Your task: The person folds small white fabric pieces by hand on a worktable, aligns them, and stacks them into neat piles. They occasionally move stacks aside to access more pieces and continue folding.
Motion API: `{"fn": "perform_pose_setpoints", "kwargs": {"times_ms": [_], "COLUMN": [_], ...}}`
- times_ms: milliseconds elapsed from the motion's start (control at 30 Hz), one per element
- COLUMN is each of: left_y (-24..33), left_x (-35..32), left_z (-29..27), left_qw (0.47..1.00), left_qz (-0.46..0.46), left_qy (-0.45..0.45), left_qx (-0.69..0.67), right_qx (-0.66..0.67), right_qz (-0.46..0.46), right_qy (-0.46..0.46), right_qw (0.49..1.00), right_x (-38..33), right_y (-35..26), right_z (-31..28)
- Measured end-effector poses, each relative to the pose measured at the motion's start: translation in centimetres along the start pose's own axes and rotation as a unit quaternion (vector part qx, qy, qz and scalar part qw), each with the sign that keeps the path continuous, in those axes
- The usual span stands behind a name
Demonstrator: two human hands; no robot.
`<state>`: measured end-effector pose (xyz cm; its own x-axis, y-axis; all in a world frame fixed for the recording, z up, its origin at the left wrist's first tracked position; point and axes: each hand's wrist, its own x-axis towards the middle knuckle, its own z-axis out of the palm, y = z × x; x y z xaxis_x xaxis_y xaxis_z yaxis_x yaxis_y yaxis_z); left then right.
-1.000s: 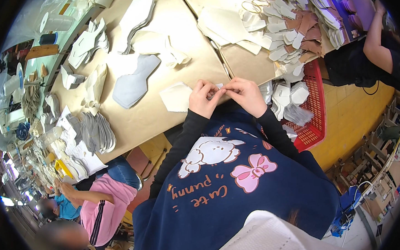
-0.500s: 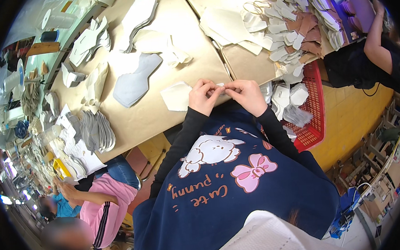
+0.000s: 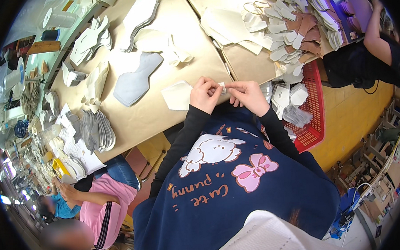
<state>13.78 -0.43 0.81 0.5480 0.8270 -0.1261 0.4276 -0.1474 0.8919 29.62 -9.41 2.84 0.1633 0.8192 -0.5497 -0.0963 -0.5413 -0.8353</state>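
Observation:
Between my hands, at the table's near edge, is a small white piece (image 3: 222, 87), perhaps a label or scrap; its kind is too small to make out. My left hand (image 3: 203, 95) pinches it from the left, thumb against forefinger. From the right, my right hand (image 3: 250, 97) meets its edge with the forefinger stretched out and the thumb close below, the other fingers curled under. Just left of my left hand, a cream cut piece (image 3: 177, 95) with a zigzag edge lies flat. Beyond it lies a grey-blue bottle-shaped piece (image 3: 137, 79).
Stacks of cut pieces (image 3: 98, 131) stand along the table's left side. White and brown pieces (image 3: 295, 32) heap at the far right. A red basket (image 3: 317, 104) with wrapped pieces sits right of my right arm. A person in pink (image 3: 111, 203) is at left, another person's arm (image 3: 377, 45) at right.
My right forefinger has straightened and the right fingers have shifted, leaving more of the small white piece showing. My left hand has barely moved.

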Motion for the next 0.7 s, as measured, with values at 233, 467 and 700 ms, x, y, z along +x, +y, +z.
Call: {"fn": "perform_pose_setpoints", "kwargs": {"times_ms": [233, 467, 700], "left_y": [0.0, -0.3, -0.1], "left_x": [0.0, 0.0, 0.1], "left_z": [0.1, 0.2, -0.1], "left_qw": [1.0, 1.0, 1.0], "left_qz": [-0.001, 0.003, 0.009], "left_qy": [-0.001, -0.002, -0.003], "left_qx": [-0.004, -0.002, -0.009], "right_qx": [-0.143, -0.382, -0.435], "right_qz": [-0.087, -0.165, -0.182], "right_qy": [0.049, 0.092, 0.09], "right_qw": [0.985, 0.905, 0.877], "right_x": [-1.5, -2.3, -2.1], "right_y": [0.0, 0.7, 0.6], "right_z": [0.3, 0.5, 0.8]}}
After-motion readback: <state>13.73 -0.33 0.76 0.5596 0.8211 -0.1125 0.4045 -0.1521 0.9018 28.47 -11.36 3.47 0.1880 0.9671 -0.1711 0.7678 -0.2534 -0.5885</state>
